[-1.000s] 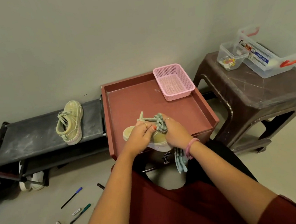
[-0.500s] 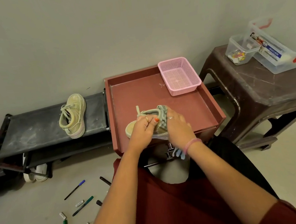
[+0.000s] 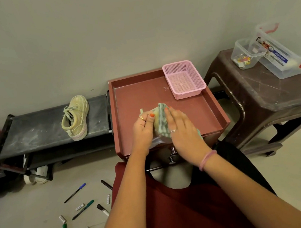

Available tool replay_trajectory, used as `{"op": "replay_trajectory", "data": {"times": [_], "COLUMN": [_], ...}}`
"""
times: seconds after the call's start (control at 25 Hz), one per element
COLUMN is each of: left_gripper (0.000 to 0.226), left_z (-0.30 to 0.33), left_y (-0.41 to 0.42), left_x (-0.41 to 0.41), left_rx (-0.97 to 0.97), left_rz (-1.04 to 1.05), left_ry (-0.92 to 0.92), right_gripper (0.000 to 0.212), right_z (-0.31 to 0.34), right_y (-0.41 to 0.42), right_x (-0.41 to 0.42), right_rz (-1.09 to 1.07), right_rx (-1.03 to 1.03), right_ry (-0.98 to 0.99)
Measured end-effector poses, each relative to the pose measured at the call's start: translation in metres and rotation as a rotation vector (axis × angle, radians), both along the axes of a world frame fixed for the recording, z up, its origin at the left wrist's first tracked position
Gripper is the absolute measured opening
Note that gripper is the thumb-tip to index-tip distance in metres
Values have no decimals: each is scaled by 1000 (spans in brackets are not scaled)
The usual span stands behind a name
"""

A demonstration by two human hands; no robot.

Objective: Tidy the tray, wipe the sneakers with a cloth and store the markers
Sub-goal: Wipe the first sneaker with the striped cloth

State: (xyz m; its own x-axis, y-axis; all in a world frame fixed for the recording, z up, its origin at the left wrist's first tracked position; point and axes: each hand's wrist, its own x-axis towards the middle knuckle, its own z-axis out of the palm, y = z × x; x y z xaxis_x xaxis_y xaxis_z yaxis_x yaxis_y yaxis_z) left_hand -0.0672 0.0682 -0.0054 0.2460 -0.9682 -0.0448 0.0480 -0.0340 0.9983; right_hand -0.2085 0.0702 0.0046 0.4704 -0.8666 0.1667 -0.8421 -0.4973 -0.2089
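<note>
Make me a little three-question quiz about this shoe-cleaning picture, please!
1. True or false: the pink basket sits in the red tray.
2. Where is the other sneaker? A) on the black rack B) in the pink basket C) on the brown stool
3. What does the right hand press onto the sneaker in the tray?

Key
1. True, in the tray's far right corner.
2. A, on the black rack, left of the tray.
3. The striped cloth; meanwhile the left hand holds that sneaker.
</note>
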Motion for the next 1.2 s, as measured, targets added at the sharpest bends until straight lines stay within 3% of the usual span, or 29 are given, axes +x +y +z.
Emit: {"op": "replay_trajectory", "data": {"times": [0.12,0.16,0.24,0.36,0.48,0.64,0.72,0.8,0.88,1.0,1.08,1.2], "left_gripper": [23,23,23,23,23,23,23,23,24,24,26,27], "left_z": [6,7,6,10,11,6,4,1,-2,-7,-7,-7], "left_y": [-1,-1,0,-3,-1,2,2,5,10,16,17,18], "left_x": [0,2,8,20,28,33,32,32,34,43,45,40], "left_rx": [-19,-21,-27,-57,-60,-65,-61,-63,-73,-101,-110,-105], "left_rz": [52,70,107,144,146,149,194,252,271,261,239,267], "left_ry": [53,61,53,57,61,146,175,171,129,91,81,189], "right_gripper": [76,74,73,74,53,53,71,77,73,80,66,56], "right_z": [24,31,39,18,-4,4,17,32,41,41,31,33], "right_y": [-37,-42,-34,15,47,30,9,-5,-7,23,48,45], "right_x": [-23,-24,-14,17,34,37,34,31,31,41,52,62], "right_rz": [146,144,76,72,71,56,6,26,24,84,106,16], "right_rx": [652,755,672,257,-87,-120,138,525,622,464,158,49], "right_ry": [-235,-333,-413,-166,5,-68,-186,-321,-394,-243,-77,28]}}
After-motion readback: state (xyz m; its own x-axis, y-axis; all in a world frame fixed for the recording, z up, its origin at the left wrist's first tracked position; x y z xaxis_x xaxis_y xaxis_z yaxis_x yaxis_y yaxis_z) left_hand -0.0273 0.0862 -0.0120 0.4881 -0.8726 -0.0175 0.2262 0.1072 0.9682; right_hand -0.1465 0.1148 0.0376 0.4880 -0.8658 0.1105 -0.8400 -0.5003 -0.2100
